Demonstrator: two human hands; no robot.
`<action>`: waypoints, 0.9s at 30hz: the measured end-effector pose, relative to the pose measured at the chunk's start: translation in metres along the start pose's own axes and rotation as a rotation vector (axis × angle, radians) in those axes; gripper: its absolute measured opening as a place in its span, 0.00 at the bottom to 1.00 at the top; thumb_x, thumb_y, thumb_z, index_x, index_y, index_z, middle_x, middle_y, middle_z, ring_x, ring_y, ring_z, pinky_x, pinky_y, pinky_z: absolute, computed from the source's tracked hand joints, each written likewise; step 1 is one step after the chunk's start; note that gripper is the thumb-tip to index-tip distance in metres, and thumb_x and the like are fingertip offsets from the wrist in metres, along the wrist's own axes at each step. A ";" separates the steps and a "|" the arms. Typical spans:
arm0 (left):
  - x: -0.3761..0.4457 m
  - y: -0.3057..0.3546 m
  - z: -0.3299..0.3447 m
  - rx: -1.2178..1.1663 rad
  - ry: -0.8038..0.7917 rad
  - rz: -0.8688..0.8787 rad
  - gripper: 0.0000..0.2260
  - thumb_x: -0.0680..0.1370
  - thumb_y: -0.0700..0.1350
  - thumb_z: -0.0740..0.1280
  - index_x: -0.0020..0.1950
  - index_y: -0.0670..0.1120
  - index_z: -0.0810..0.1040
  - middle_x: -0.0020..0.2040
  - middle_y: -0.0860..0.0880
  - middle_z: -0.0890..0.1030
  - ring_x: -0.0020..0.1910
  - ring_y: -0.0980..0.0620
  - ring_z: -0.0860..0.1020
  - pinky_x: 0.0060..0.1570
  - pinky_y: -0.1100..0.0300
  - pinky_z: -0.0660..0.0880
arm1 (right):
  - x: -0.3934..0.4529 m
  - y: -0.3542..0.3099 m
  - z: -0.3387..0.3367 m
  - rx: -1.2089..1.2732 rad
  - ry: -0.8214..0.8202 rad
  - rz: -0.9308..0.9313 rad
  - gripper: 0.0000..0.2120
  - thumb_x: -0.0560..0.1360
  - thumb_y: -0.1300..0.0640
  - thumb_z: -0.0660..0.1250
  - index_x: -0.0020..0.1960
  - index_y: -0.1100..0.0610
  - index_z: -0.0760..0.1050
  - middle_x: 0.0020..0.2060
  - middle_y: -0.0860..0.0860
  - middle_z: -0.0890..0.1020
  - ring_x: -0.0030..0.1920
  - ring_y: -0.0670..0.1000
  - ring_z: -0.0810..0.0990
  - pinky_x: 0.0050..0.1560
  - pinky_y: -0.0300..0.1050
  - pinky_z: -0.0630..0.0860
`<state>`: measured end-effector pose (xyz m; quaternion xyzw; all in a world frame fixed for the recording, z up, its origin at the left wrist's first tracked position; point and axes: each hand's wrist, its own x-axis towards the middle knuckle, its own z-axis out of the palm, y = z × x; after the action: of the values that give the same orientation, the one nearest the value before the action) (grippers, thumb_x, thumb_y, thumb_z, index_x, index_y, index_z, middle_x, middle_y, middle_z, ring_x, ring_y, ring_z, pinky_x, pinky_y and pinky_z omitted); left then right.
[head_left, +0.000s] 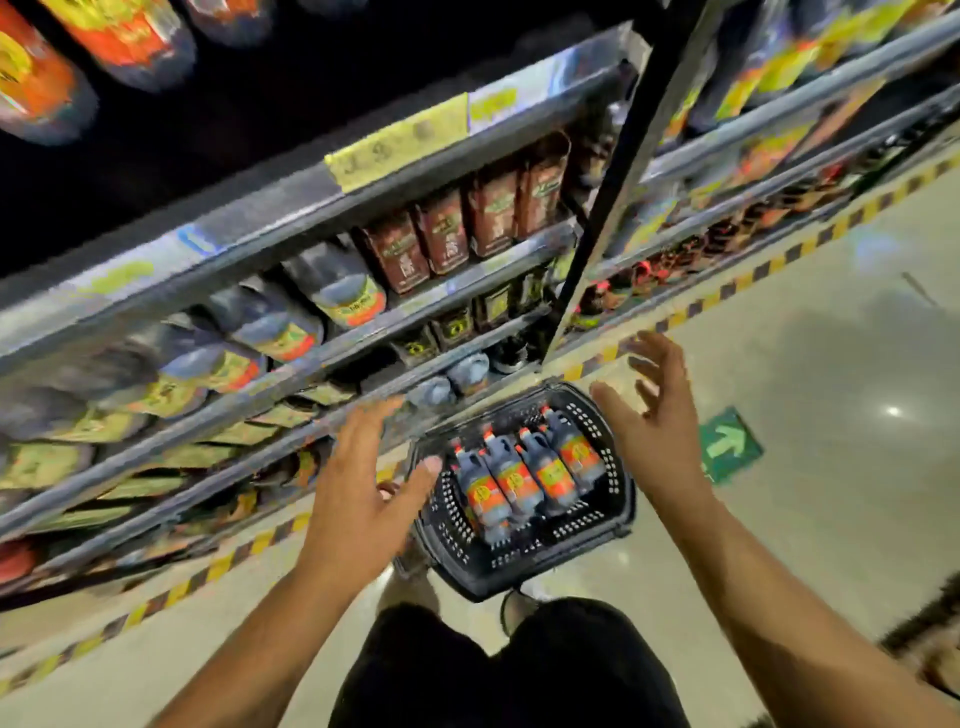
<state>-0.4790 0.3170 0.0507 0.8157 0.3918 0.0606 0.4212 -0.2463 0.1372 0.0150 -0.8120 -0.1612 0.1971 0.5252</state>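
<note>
A black plastic shopping basket (587, 551) stands on the shop floor in front of my feet. Several dark bottles with orange-and-yellow labels and red caps (524, 478) lie side by side in it. My left hand (363, 483) hovers above the basket's left rim with fingers spread and holds nothing. My right hand (657, 410) is raised above the basket's right side, fingers spread and empty. Both hands are apart from the basket and the bottles.
Metal store shelves (291, 218) rise on the left and ahead, stocked with dark bottles (343, 291) and brown packets (441, 239). A yellow-and-black striped line (223, 566) edges the shelf base. Pale tiled floor with a green arrow sticker (730, 444) spreads to the right.
</note>
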 end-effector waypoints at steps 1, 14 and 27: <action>-0.001 -0.015 0.024 0.014 -0.071 -0.068 0.30 0.79 0.69 0.64 0.78 0.60 0.66 0.77 0.58 0.68 0.78 0.50 0.68 0.70 0.51 0.69 | -0.006 0.031 -0.001 -0.045 -0.018 0.062 0.26 0.79 0.60 0.75 0.73 0.51 0.69 0.66 0.50 0.77 0.64 0.43 0.76 0.66 0.33 0.71; 0.044 -0.187 0.240 0.208 -0.483 -0.562 0.31 0.81 0.65 0.66 0.80 0.52 0.67 0.77 0.44 0.71 0.74 0.40 0.72 0.67 0.46 0.70 | -0.028 0.312 0.050 -0.624 -0.336 0.569 0.30 0.73 0.56 0.76 0.71 0.62 0.71 0.65 0.65 0.75 0.64 0.70 0.76 0.65 0.60 0.73; 0.114 -0.340 0.408 0.067 -0.276 -0.982 0.38 0.75 0.59 0.76 0.76 0.39 0.70 0.73 0.39 0.77 0.71 0.40 0.77 0.60 0.54 0.73 | 0.022 0.480 0.163 -0.728 -0.525 0.596 0.38 0.73 0.49 0.75 0.77 0.61 0.65 0.71 0.63 0.74 0.71 0.68 0.74 0.71 0.58 0.72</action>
<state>-0.4263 0.2497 -0.4854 0.5487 0.6715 -0.2655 0.4214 -0.2805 0.0855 -0.4885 -0.8755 -0.1075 0.4654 0.0730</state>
